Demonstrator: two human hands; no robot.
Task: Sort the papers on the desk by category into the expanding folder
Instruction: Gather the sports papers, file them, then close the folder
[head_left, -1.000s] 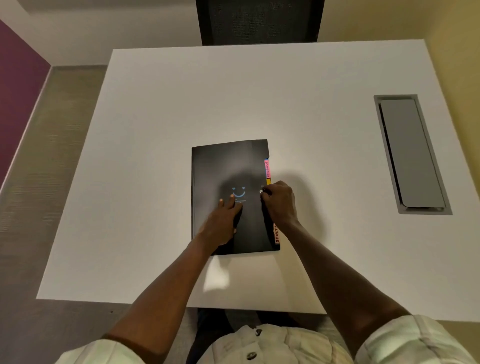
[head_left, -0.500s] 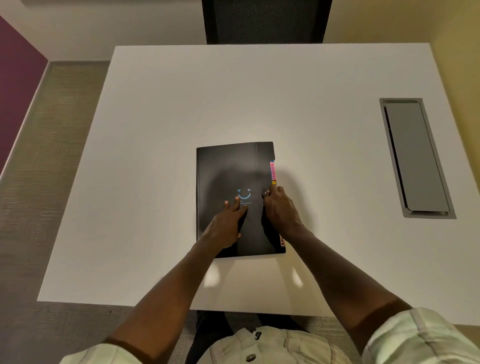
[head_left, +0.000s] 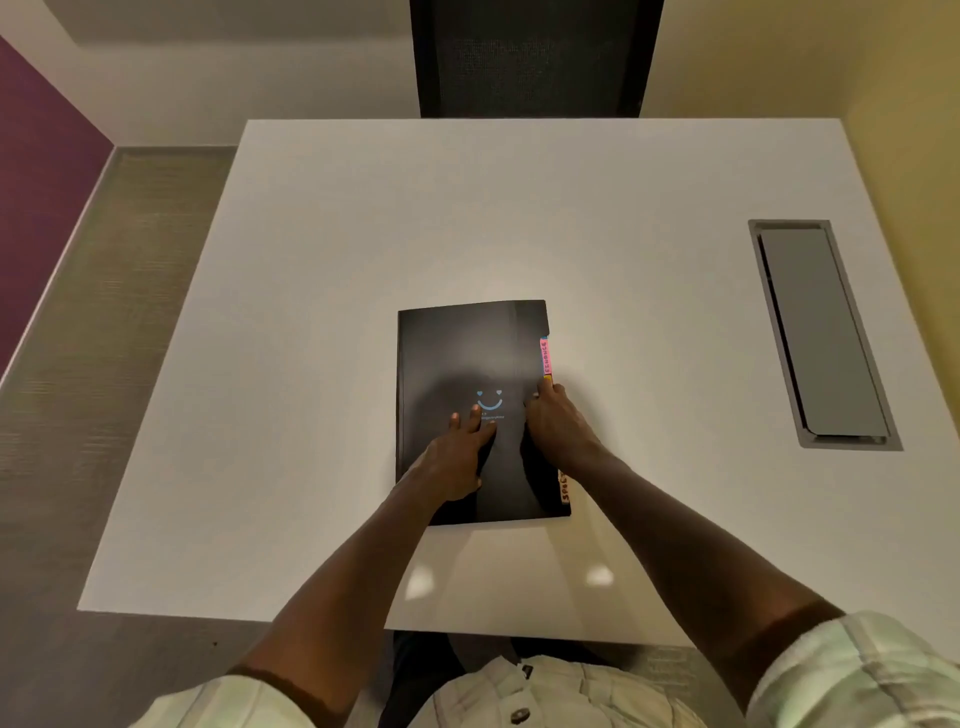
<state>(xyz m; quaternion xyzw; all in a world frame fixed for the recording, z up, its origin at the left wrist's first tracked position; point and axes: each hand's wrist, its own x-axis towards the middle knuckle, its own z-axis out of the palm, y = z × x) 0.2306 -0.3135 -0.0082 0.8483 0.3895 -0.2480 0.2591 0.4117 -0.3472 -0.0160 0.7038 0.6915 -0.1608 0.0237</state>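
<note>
Risk: right hand (head_left: 558, 423) pinching the expanding folder (head_left: 467, 364) edge may lift several dividers while flat left hand (head_left: 457, 457) presses the cover

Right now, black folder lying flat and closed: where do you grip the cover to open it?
Take the black folder cover at its right edge, coming from the right. The pink tab and the other tabs stick out there, so that side opens; the left edge looks like the spine. The right hand already curls over that edge while the left hand presses flat.
</note>
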